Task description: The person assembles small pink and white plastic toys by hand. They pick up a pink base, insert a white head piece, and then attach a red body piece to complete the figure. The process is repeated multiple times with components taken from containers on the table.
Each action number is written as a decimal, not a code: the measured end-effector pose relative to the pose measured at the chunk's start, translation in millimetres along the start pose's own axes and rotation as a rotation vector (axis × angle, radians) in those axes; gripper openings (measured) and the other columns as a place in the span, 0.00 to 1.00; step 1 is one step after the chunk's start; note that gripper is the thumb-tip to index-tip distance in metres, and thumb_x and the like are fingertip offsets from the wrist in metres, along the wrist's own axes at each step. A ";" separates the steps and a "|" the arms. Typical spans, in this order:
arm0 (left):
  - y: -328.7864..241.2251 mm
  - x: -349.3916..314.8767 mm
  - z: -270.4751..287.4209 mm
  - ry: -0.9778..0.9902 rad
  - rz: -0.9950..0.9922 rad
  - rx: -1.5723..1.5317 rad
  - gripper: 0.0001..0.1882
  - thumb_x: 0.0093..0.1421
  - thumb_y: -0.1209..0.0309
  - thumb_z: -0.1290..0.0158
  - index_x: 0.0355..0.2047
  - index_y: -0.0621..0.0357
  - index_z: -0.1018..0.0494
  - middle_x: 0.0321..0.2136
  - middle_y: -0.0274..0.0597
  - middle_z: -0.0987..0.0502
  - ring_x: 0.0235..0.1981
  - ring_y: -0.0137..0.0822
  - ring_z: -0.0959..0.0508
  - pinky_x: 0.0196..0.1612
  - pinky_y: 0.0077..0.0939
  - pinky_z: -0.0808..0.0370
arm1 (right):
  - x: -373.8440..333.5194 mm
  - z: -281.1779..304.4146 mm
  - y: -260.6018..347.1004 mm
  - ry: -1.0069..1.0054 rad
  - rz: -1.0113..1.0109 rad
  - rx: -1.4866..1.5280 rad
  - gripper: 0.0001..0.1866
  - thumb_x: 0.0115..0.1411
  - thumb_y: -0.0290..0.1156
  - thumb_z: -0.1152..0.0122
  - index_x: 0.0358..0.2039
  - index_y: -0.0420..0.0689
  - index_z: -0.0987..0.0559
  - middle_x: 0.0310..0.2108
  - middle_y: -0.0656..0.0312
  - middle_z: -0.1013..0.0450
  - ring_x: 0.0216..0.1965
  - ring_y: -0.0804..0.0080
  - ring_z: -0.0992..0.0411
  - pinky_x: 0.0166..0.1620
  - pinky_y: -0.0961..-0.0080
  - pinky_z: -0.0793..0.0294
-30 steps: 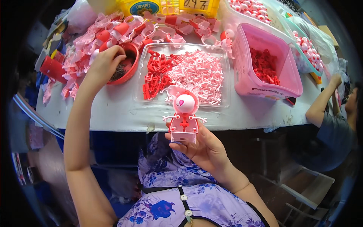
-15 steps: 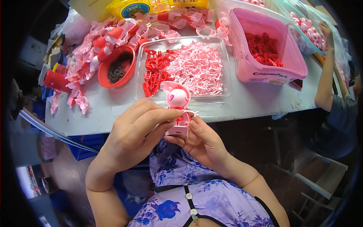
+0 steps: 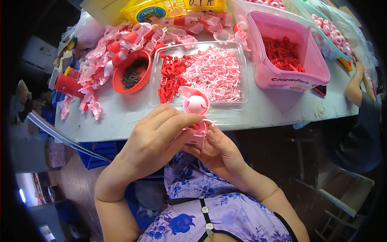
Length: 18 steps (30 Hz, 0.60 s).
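Observation:
A pink plastic toy figure (image 3: 196, 104) with a round pale head and a pink hood-like shell is held up in front of the table edge. My right hand (image 3: 221, 151) grips its lower body and base from the right, thumb at the front. From the left, my left hand (image 3: 155, 131) has its fingers closed against the figure's middle, hiding part of it. A small red part (image 3: 196, 126) shows below those fingertips. One thin pale pink arm piece (image 3: 210, 121) sticks out to the right.
A clear tray (image 3: 246, 82) holds red and pale pink small parts. Left of it stand a red basket (image 3: 117, 80) of dark screws and heaped pink shells (image 3: 96, 66). Right are a pink bin (image 3: 290, 78) of red parts and another person's arm (image 3: 354, 86). A yellow basket (image 3: 173, 8) stands behind.
The whole view has shifted slightly, so the table sits further right. Both my hands keep their hold on the figure. The other person's arm has come down from the ball-filled container at right.

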<state>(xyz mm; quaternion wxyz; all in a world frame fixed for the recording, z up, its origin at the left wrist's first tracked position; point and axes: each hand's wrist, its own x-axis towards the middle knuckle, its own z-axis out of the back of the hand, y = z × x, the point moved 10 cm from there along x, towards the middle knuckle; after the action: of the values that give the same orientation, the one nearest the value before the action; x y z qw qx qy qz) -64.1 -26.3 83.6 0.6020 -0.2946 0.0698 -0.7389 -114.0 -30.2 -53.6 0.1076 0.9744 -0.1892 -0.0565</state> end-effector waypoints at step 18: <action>128.0 -152.7 94.5 -0.785 0.575 -0.104 0.10 0.61 0.77 0.48 0.43 0.63 0.26 0.32 0.38 0.23 0.33 0.24 0.25 0.38 0.17 0.29 | 12.8 -4.8 -8.0 0.123 -0.105 0.020 0.32 0.61 0.35 0.43 0.61 0.37 0.43 0.57 0.52 0.38 0.61 0.57 0.40 0.64 0.63 0.40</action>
<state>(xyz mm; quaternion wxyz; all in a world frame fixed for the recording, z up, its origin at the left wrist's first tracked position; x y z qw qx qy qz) 109.1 105.6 48.6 0.7471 -0.5493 -0.0470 -0.3713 -98.7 -26.9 -51.6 0.1063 0.9856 -0.1313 0.0001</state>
